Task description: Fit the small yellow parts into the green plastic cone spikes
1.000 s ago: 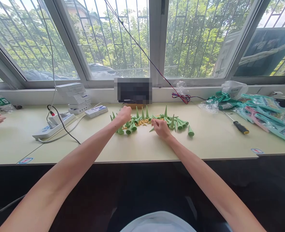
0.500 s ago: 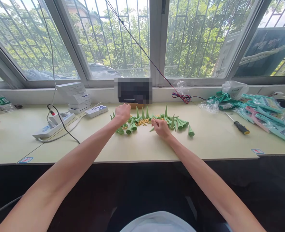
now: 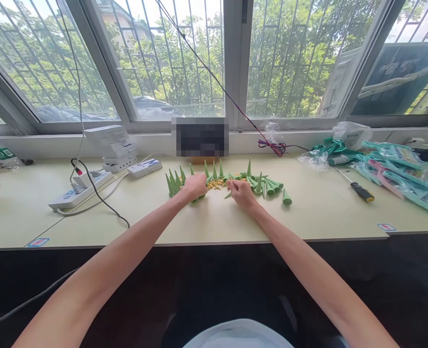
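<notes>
At mid-desk by the far sill, green cones (image 3: 268, 185) stand and lie around a heap of yellow bits (image 3: 217, 182). The left hand (image 3: 196, 185) is curled shut among the left ones and the right hand (image 3: 240, 192) is pinched at the heap's right side; what either grips is too small to tell. Small fingertip moves look wisest, since upright cones crowd both hands. Bare desk (image 3: 214, 222) lies open nearer, with the power strip (image 3: 79, 189) and screwdriver (image 3: 361, 191) well apart.
</notes>
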A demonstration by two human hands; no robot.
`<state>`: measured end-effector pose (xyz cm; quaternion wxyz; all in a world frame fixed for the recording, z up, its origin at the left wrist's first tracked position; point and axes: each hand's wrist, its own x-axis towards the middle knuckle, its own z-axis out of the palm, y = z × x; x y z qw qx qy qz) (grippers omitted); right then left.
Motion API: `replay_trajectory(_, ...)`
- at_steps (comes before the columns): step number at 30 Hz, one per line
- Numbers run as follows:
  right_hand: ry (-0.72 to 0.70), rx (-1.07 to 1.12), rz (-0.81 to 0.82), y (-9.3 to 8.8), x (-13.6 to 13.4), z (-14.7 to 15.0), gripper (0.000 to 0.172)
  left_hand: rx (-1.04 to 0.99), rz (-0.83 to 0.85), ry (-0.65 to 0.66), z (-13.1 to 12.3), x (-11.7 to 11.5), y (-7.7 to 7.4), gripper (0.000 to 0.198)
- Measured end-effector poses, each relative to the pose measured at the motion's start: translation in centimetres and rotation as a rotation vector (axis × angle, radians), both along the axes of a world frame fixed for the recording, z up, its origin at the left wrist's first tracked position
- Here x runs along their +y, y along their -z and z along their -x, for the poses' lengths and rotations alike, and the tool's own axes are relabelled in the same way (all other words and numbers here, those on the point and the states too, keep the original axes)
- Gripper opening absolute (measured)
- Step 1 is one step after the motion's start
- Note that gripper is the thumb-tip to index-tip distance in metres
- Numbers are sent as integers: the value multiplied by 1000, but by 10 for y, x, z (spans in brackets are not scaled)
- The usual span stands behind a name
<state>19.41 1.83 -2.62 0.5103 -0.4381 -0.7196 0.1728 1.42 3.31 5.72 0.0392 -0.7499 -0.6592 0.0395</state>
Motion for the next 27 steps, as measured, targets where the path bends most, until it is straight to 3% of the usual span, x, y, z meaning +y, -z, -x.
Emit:
replay_trajectory(12, 12, -23, -10, 0, -1, 1, 53, -47, 35, -14, -3, -4, 5, 25)
replay_trajectory(22, 7, -26, 26, -2, -3, 1, 56, -299, -56, -57, 5, -14, -18, 35)
replay_trajectory(25, 1, -28, 28, -2, -3, 1, 54, -381, -134, -44, 2, -20, -13, 32)
replay_trajectory(27, 1, -34, 23, -1, -3, 1, 52, -485, -189, 24, -1, -23, -3, 31)
